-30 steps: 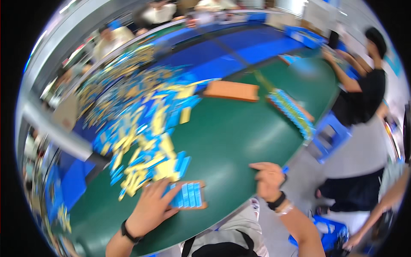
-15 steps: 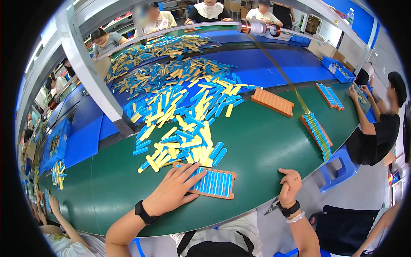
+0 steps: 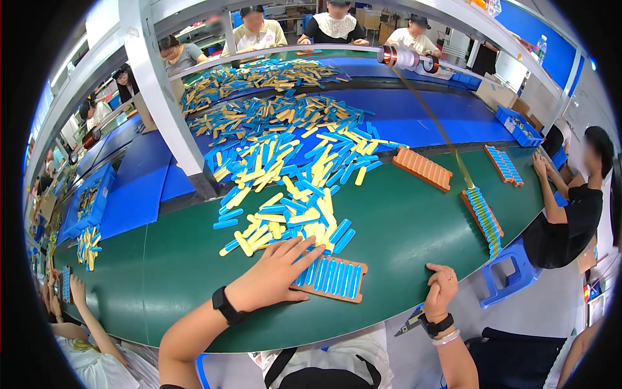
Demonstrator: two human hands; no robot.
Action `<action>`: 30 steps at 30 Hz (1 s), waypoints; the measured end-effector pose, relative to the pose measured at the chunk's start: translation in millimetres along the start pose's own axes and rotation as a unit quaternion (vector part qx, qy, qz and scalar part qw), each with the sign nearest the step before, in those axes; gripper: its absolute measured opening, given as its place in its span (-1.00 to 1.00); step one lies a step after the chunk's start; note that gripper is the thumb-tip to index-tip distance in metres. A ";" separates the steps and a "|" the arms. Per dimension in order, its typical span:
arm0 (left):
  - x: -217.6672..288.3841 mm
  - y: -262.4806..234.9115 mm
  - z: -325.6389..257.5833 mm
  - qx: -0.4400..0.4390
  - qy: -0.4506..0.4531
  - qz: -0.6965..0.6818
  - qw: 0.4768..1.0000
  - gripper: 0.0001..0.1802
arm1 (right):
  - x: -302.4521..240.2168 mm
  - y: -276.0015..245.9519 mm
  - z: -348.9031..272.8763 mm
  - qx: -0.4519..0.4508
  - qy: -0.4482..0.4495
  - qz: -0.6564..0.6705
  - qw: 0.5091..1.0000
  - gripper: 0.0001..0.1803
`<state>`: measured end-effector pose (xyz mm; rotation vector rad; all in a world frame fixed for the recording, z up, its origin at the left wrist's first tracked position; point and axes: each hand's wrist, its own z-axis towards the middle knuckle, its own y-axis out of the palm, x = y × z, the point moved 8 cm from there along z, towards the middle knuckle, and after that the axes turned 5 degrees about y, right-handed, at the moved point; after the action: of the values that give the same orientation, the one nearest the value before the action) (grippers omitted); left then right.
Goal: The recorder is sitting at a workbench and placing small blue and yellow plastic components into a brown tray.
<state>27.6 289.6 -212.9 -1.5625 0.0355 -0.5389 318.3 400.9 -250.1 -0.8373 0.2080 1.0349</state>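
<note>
My left hand (image 3: 275,272) lies over the left end of an orange slotted tray (image 3: 361,267), fingers spread and stretched out, fingertips on its far edge. Blue rounded strips (image 3: 338,277) sit side by side in the tray's slots; the slots under my hand are hidden. Just beyond is a loose pile of blue and yellow strips (image 3: 304,217). My right hand (image 3: 442,288) hovers by the table's near edge, fingers curled, index finger partly extended, with nothing visible in it. A grey tool (image 3: 409,321) shows beside my right wrist; how it rests I cannot tell.
On the green table (image 3: 188,292) are an empty orange tray (image 3: 422,170) and two filled ones, one (image 3: 504,165) farther right, the other (image 3: 481,214) beneath a hanging yellowish tape (image 3: 427,104). A metal post (image 3: 159,97) rises at left. Co-workers sit around, one (image 3: 564,194) at right.
The view has shifted slightly, so the scene sits a little to the right and lower. My left hand remains over the tray; my right hand stays curled near the edge.
</note>
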 end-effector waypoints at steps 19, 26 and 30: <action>3.2 11.1 -20.8 0.027 -0.054 -0.007 0.998 -0.25 | 3.8 -1.0 -1.1 -0.003 0.011 -0.014 1.000 -0.91; -11.3 -8.8 -21.0 0.083 -0.100 -0.046 0.990 -0.17 | 3.6 -0.7 -3.6 -0.003 0.014 -0.014 1.000 -0.91; -34.0 -29.6 -48.7 0.149 -0.166 -0.084 0.971 -0.10 | -4.6 -0.9 -2.9 -0.013 0.011 -0.011 1.000 -0.91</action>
<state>-28.7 258.3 -197.1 -1.3484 -0.4195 -0.3873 317.2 395.6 -249.2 -0.8732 0.2043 1.0095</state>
